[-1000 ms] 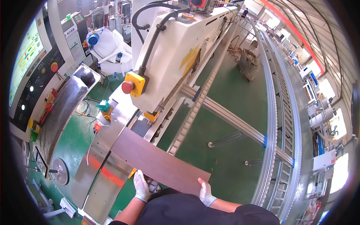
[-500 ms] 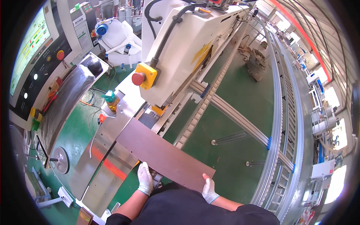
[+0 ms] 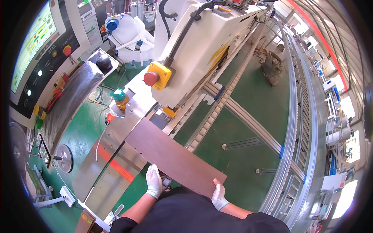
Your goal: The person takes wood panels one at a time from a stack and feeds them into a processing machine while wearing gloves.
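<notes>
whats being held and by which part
The right hand holds the flat brown panel by its right end; whether the left hand grips it is unclear.

Shows flat brown rectangular panel (image 3: 176, 157) and square yellow, red-buttoned switch box (image 3: 165, 76) higher and farther right in view than a second ago; reveals more of a yellow-labelled brown box (image 3: 82, 225), lower left.

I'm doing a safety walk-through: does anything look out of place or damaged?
One thing: a rough, crumpled, brownish heap lies on the green floor between the roller track and silver rail, looking like stray waste amid straight machinery. I can't tell what it is. The brown panel shows no obvious damage.
</notes>
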`<state>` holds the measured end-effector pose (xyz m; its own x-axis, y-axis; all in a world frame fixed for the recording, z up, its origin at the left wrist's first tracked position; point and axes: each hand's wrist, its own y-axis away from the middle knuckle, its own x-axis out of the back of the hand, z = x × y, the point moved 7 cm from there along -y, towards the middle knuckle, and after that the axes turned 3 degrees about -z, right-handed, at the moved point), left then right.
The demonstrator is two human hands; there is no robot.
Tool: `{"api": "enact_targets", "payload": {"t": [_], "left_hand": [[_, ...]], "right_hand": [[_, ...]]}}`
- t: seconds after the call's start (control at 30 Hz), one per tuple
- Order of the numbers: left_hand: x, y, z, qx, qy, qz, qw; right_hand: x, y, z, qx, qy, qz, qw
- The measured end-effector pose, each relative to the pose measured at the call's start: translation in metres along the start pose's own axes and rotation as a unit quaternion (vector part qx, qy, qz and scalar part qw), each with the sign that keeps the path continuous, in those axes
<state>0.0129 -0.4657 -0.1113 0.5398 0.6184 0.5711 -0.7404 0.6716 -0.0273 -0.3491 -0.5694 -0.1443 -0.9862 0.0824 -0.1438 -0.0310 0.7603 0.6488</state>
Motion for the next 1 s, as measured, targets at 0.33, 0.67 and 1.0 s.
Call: {"api": "enact_targets", "payload": {"t": [0.33, 0.67, 1.0], "left_hand": [[-0.020, 0.003, -0.033, 0.179, 0.171, -0.146, 0.958], [-0.024, -0.003, -0.007, 0.218, 0.458, -0.077, 0.858], [0.010, -0.006, 0.057, 0.247, 0.453, -0.132, 0.846]], "right_hand": [[-0.009, 0.004, 0.002, -0.054, -0.048, -0.015, 0.997], [-0.024, 0.013, -0.014, -0.040, -0.076, -0.048, 0.995], [-0.024, 0.012, -0.015, -0.034, -0.068, -0.031, 0.997]]}}
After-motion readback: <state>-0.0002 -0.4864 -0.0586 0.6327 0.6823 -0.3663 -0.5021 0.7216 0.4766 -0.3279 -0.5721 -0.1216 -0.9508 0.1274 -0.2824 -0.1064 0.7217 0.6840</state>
